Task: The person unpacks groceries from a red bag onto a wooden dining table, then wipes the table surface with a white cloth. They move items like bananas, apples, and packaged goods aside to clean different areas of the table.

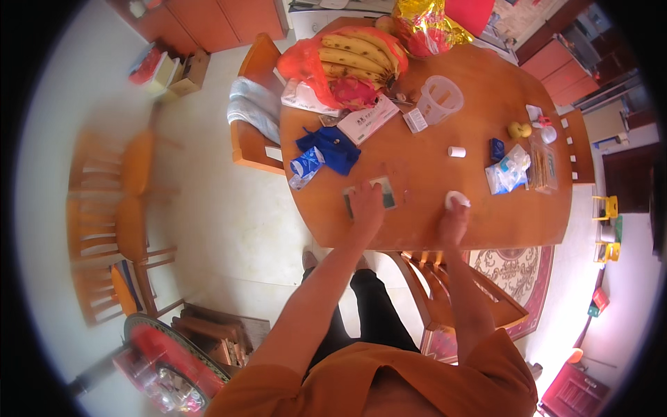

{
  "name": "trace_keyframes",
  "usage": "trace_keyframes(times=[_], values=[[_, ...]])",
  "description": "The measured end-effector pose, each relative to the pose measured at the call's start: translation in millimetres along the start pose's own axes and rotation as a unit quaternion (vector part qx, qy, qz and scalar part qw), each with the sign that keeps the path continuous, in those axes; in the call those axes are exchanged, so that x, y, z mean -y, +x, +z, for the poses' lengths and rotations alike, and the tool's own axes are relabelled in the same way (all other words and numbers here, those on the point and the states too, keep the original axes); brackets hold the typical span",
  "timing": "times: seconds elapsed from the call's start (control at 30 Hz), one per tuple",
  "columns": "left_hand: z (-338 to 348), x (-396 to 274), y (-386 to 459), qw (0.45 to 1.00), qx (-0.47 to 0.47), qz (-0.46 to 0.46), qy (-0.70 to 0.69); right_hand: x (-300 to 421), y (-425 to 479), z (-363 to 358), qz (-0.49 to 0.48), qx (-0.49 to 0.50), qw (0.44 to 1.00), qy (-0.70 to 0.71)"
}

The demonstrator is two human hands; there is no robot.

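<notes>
My left hand [368, 203] rests with bent fingers on a small dark, flat rectangular piece with a pale edge [388, 194], lying near the front of the wooden table [417, 229]. Whether the fingers grip it or only press on it cannot be told. My right hand [454, 221] holds a white wad, perhaps tissue or cloth [457, 199], against the tabletop at the front. A small white cylinder [456, 151] lies beyond it. Left of my hands are a blue cloth [333, 148] and a blue and white packet [307, 162].
Bananas [354, 54] in a red bag, white boxes [367, 120] and a clear plastic container [440, 99] stand farther back. On the right are a white and blue packet [508, 172] and a clear box of sticks [543, 167]. A wooden chair [469, 302] touches the front edge.
</notes>
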State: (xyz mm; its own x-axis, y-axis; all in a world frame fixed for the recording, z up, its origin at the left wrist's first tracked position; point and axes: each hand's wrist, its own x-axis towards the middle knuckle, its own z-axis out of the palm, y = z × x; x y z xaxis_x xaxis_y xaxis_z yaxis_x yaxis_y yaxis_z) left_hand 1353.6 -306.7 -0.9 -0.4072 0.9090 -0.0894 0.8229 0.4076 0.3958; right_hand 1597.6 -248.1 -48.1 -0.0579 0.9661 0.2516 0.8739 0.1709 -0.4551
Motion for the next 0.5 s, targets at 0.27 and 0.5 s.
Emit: trace_keyframes(times=[0.27,0.5], values=[[-70,154,41,0.989,-0.138,0.0,0.058,113,-61,17,-0.056,0.128,0.985,0.105],[-94,104,39,0.981,0.093,0.009,-0.169,54,-68,-10,0.244,0.039,0.945,0.212]])
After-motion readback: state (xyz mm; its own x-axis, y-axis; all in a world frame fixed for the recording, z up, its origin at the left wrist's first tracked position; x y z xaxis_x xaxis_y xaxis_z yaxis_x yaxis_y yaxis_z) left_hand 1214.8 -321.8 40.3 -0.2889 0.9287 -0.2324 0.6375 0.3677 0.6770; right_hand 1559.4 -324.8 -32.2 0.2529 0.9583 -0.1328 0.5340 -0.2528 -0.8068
